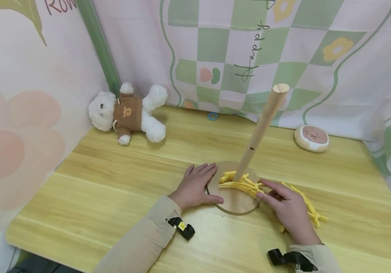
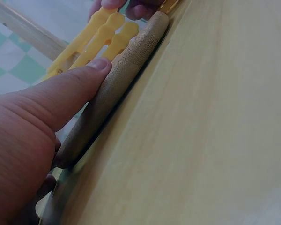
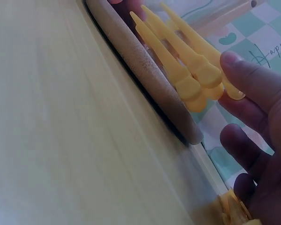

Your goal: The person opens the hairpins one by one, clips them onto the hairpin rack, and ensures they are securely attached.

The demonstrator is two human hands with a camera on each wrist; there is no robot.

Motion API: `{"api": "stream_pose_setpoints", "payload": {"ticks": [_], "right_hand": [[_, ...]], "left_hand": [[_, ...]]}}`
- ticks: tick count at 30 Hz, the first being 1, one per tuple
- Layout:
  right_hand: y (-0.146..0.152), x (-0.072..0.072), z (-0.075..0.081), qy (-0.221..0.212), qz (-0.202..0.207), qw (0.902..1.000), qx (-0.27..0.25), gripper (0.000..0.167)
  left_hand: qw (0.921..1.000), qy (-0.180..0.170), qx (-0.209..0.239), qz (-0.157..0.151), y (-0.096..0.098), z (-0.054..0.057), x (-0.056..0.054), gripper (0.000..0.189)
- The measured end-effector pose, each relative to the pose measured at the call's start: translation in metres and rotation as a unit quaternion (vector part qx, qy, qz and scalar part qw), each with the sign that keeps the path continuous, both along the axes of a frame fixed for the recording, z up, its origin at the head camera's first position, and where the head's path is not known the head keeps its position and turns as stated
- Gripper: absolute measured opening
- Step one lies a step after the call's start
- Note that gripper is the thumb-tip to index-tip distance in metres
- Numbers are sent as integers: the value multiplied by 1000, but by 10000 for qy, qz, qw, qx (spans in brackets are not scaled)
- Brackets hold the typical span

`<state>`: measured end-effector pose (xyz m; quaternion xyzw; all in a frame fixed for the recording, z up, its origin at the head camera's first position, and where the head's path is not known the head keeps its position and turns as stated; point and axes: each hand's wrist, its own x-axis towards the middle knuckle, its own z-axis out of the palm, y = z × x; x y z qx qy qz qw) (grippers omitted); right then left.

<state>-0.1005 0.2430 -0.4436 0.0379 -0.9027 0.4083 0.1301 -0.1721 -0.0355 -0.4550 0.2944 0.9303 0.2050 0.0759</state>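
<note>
A round wooden base (image 1: 238,204) lies on the table, with a wooden pole (image 1: 260,131) rising from it. Yellow plastic pieces with tapered prongs (image 1: 241,186) sit on the base around the pole's foot. My left hand (image 1: 197,187) rests on the base's left side, fingers spread, its thumb (image 2: 84,79) at the rim. At the right end of the yellow pieces, my right hand (image 1: 289,208) pinches one prong (image 3: 234,91) between thumb and forefinger. More yellow pronged pieces (image 1: 305,201) lie on the table beyond the right hand, partly hidden by it.
A white plush toy in a brown top (image 1: 128,113) lies at the back left. A small blue ring (image 1: 212,116) is near the table's back edge. At the back right stands a rounded white and pink object (image 1: 312,138). Patterned curtains (image 1: 212,45) hang behind.
</note>
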Motion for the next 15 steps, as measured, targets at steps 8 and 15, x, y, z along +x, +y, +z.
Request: {"api": "stream_pose_setpoints", "payload": {"ticks": [8, 15], "right_hand": [[-4, -2, -2, -4, 32, 9999, -153, 38], [-5, -2, -1, -40, 38, 9999, -118, 39]], "left_hand": [[10000, -12, -35, 11, 0, 1, 1, 106], [10000, -22, -40, 6, 0, 3, 1, 105]]}}
